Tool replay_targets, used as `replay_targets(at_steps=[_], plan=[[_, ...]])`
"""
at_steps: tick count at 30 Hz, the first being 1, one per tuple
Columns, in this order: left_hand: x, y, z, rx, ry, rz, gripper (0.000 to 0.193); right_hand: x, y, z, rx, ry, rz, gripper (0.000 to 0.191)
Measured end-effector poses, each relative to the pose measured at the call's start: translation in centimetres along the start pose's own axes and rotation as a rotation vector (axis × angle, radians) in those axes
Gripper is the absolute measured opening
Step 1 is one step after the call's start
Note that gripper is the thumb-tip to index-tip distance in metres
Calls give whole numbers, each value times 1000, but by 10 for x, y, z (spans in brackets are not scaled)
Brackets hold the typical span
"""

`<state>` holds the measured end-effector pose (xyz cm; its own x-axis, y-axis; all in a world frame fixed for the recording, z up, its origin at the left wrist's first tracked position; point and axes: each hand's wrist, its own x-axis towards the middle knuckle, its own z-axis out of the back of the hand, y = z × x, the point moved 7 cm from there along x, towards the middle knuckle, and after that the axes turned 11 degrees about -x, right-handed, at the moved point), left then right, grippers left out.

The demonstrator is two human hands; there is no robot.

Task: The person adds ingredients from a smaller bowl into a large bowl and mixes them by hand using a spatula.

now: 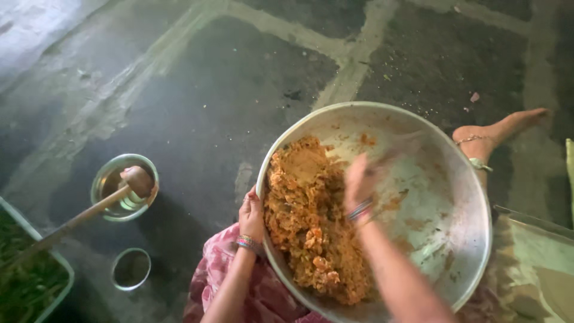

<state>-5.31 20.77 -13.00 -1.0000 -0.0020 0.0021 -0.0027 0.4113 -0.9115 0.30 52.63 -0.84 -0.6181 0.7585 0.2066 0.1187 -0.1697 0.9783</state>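
A large round metal basin (460,197) rests tilted on my lap and holds an orange-brown lumpy mixture (311,227) heaped on its left side. My left hand (252,215) grips the basin's left rim, with bangles on the wrist. My right hand (360,182) is inside the basin, blurred with motion, its fingers apart at the edge of the mixture. Smears of the mixture mark the bare right half of the basin.
A small steel bowl (113,179) stands on the dark stone floor at left, with a wooden ladle (89,212) resting in it. A smaller empty steel cup (131,269) sits below it. A tray of greens (27,281) is at the bottom left. A bare foot (496,131) lies beyond the basin.
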Motion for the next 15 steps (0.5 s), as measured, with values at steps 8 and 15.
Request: replay_targets(at_steps=[8,15], plan=[[-19,-38,-16,100,100,117,59,-162,75,-48,-271,560,171,43],[-3,-3,3,88,-15,77,60,40,39,1,-52,118,43,44]])
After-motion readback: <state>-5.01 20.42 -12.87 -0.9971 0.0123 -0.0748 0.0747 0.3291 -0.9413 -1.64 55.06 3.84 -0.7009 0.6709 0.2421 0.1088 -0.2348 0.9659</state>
